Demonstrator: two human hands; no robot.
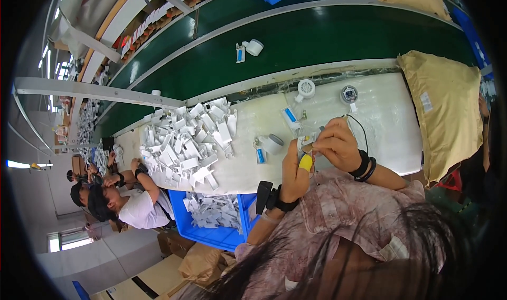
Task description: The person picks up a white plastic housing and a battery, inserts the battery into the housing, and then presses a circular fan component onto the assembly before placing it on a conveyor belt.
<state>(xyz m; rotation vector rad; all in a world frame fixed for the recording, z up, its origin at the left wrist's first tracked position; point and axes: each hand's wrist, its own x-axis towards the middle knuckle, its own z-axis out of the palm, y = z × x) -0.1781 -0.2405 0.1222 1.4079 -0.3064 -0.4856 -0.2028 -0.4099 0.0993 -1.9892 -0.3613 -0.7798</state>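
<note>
Close together over the near edge of the white work surface (377,141), both my hands meet at a small white part (304,140). My left hand (294,174) is closed around it, with something bright yellow (305,162) at the thumb, either a cover or a handle. The fingers of my right hand (338,144) are pinched at the part's other side; what they grip is hidden. A thin dark cable (363,128) curves beside the right hand. Just left lies a white piece with a round grey end (272,143) and a blue-filled housing (261,154).
A heap of white plastic housings (182,144) covers the left side, above a blue bin (214,236) of similar parts. Beyond my hands lie a vented round head (306,89) and an opened round one (349,94). A green conveyor (327,35) runs behind; co-workers (140,207) sit left.
</note>
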